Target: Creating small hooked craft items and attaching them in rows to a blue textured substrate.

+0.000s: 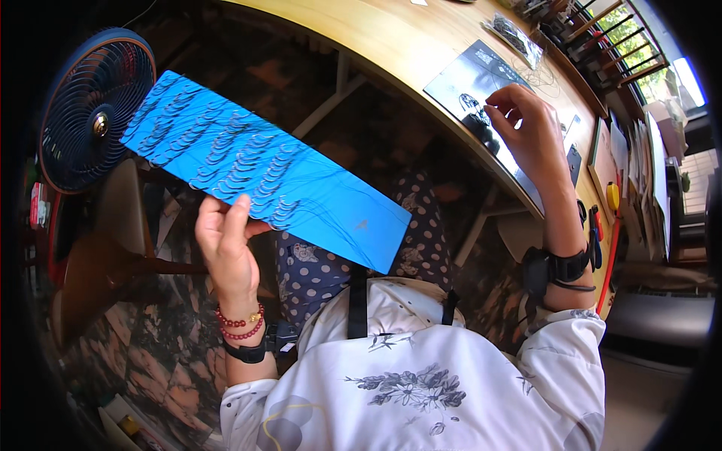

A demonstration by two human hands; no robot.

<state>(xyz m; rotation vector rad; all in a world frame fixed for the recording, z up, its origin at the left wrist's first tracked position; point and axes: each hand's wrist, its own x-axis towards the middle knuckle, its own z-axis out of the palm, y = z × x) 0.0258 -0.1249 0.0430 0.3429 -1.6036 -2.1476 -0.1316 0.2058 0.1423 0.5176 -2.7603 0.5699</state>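
My left hand [228, 237] is closed on the lower edge of a long blue board [350, 218], thumb on its face. The board is tilted above my lap. Several slanted rows of small curved metal hooks [244, 169] lie across it, with thin dark threads trailing over the blue surface. My right hand [526, 124] is raised over the table's right part, thumb and fingertips pinched together. Whatever is between those fingertips is too small to make out. Under it lies a flat shiny dark-and-white sheet [466, 83], bearing a small heap of dark pieces [481, 124].
A wooden table [361, 34] spans the far side. On it are a clear plastic bag of dark items [515, 37], and a yellow-handled tool [613, 197] at the right edge. A blue fan [98, 124] stands at left. Papers and folders [650, 180] are stacked at right.
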